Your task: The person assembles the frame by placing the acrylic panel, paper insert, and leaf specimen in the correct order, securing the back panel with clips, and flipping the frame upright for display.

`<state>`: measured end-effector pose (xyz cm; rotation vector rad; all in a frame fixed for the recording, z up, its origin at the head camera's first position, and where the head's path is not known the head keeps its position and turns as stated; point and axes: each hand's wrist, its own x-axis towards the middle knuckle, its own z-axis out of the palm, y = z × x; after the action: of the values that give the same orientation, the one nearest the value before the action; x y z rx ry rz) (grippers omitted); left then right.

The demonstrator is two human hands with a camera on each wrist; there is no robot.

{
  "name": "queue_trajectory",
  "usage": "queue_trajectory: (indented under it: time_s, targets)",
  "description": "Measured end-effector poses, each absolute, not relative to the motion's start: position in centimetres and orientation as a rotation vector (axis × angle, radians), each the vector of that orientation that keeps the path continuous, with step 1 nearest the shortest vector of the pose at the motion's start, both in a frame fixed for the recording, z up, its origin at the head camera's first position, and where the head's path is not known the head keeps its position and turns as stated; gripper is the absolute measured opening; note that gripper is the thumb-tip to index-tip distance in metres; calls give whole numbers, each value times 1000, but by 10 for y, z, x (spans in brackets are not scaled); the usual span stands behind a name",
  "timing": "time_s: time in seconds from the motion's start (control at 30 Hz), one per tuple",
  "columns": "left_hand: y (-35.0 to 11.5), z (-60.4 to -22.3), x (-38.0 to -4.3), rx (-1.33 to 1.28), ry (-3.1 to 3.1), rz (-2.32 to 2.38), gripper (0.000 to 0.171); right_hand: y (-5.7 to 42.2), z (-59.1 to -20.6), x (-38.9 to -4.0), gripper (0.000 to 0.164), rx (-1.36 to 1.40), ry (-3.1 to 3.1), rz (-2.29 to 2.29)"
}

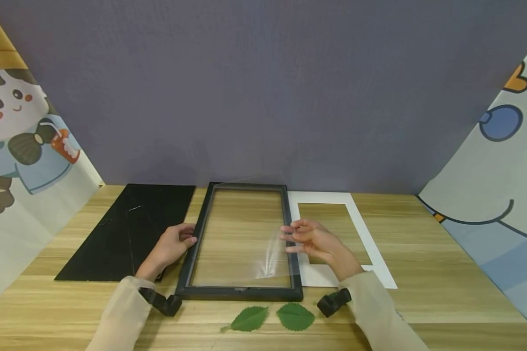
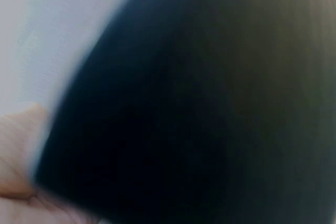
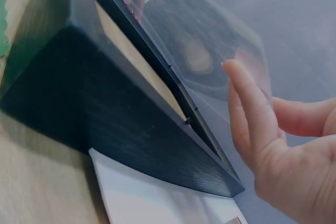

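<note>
A black picture frame (image 1: pixel 239 293) lies on the table with its middle see-through to the wood. Over it tilts a clear plastic sheet (image 1: pixel 270 253), its right side raised above the frame's right edge. My right hand (image 1: pixel 318 242) pinches that raised edge, thumb on one face and fairly straight fingers on the other, as the right wrist view (image 3: pixel 294 156) also shows. At the frame's left side, my left hand (image 1: pixel 169 246) grips the edge with thumb and fingers; whether it also touches the sheet is unclear. The left wrist view is mostly blocked by the blurred dark frame.
A black backing board (image 1: pixel 110 243) with a stand lies left of the frame. To the right, a white mat (image 1: pixel 364 229) lies partly under the right hand. Two green leaves (image 1: pixel 250 318) (image 1: pixel 295 316) sit in front. A grey wall (image 1: pixel 263 97) closes the back.
</note>
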<state>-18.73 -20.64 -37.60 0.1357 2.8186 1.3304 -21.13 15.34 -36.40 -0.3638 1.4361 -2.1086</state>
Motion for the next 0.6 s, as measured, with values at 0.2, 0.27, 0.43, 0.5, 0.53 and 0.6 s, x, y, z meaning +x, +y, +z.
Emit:
queue_trajectory:
  time_s: [0.2,0.27,0.43,0.5,0.53,0.6]
  targets:
    - [-206,-374,-187,133,2809,1339,42,151,-368,-213,27,-381,1410,-2118]
    - [-206,-374,-187,135,2810,1342,42,150,-368,-213,27,-366,1400,-2126]
    - [-206,-375,-187,131,2812,1342,42,148,-367,-211,27,-326,1377,-2143]
    - [-206,-375,-187,126,2812,1344,42,147,-367,-211,27,-319,1369,-2149]
    - [-206,-375,-187,126,2813,1344,42,147,-367,-211,29,-307,1371,-2149]
    - [-206,-375,-187,126,2815,1344,42,146,-366,-210,29,-310,1367,-2152]
